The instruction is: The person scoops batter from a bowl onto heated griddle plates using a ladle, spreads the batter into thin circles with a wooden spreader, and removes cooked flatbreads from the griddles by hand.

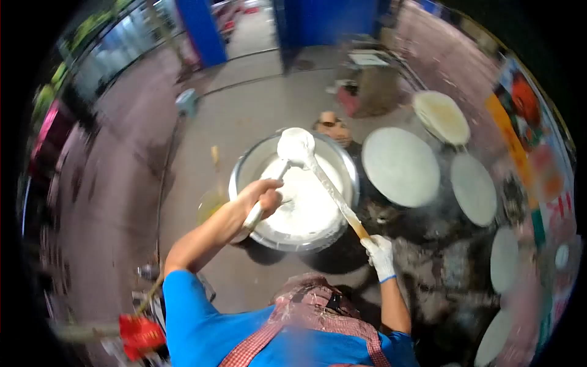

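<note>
A wide metal basin (232, 183) full of white batter (302, 208) sits in front of me. My right hand (380, 257), in a white glove, is closed round the wooden end of a long-handled ladle (330, 188). The batter-coated ladle head is over the basin's far rim. My bare left hand (262, 199) is wrapped round the pale handle of a thin tool (252, 218). Its narrow shaft reaches up to the ladle head and seems to touch it. What kind of tool this is, I cannot make out.
Right of the basin lie large white rounds (401, 166), several of them along the dark, cluttered work area. A block-like stand (374, 85) is beyond them. A printed banner (544, 165) borders the right side. A red packet (142, 335) is at lower left.
</note>
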Tool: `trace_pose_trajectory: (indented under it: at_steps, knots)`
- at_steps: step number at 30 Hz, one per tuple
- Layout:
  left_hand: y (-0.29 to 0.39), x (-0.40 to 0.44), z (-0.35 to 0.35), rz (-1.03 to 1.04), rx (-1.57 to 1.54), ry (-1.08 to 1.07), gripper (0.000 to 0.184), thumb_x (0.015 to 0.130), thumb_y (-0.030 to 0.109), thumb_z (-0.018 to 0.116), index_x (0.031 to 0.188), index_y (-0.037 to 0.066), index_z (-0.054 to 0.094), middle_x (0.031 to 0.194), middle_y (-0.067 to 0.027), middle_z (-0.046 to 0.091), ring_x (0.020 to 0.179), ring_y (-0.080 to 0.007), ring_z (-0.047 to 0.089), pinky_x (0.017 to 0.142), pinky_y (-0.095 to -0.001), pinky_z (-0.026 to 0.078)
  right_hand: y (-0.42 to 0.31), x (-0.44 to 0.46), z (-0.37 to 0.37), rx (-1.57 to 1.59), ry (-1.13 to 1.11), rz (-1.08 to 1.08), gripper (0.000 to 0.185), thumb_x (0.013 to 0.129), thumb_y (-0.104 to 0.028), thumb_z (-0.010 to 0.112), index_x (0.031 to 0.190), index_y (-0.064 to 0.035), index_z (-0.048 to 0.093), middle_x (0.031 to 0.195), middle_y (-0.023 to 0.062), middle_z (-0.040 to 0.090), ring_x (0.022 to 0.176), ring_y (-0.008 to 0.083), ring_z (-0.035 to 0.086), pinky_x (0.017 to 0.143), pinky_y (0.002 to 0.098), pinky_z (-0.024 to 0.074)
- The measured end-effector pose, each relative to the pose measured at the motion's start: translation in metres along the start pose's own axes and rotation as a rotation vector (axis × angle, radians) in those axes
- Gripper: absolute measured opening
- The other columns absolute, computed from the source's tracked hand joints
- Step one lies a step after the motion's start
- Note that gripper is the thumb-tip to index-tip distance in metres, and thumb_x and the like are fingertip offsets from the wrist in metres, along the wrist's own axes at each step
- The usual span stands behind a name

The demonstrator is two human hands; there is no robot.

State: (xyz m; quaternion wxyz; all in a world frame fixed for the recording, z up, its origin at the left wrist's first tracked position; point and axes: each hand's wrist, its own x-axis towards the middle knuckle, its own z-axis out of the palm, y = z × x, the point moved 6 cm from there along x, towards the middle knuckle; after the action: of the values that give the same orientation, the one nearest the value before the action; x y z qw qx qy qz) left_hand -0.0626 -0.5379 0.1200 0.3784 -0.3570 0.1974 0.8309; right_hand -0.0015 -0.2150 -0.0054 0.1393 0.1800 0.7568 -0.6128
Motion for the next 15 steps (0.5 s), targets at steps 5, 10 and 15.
trace_pose_trajectory:
  at_steps: [5,10,15]
  knots:
    - [-0.071,0.016,0.099,0.206,0.816,-0.321,0.054,0.092,0.02,0.044,0.136,0.039,0.02,0.052,0.0036,0.026,0.035,-0.0047,0.022,0.026,-0.0183,0.017,-0.005,-0.085,-0.097,0.245,0.28,-0.107,0.023,0.078,-0.023,0.065,0.09,-0.0031,0.064,0.058,-0.0028,0.05,0.045,0.0055,0.043,0.041,0.0211,0.033]
    - [-0.188,0.15,0.139,-0.58,0.494,-0.266,0.02,0.092,0.024,0.044,0.101,0.007,0.049,0.052,0.0027,0.034,0.034,-0.0056,0.028,0.027,-0.019,0.024,0.092,-0.137,-0.153,0.251,0.478,-0.029,0.023,0.083,-0.026,0.06,0.09,-0.0041,0.063,0.061,0.0004,0.053,0.051,0.0086,0.047,0.045,0.0247,0.0373]
    - [-0.386,0.229,0.146,-1.024,0.556,-0.174,0.017,0.093,0.018,0.04,0.095,0.004,0.049,0.054,0.0009,0.04,0.04,-0.0076,0.041,0.033,-0.0182,0.032,0.255,-0.308,-0.173,0.098,0.769,0.294,0.048,0.08,-0.048,0.057,0.1,-0.0052,0.062,0.075,0.0139,0.061,0.068,0.0243,0.058,0.061,0.037,0.0432]
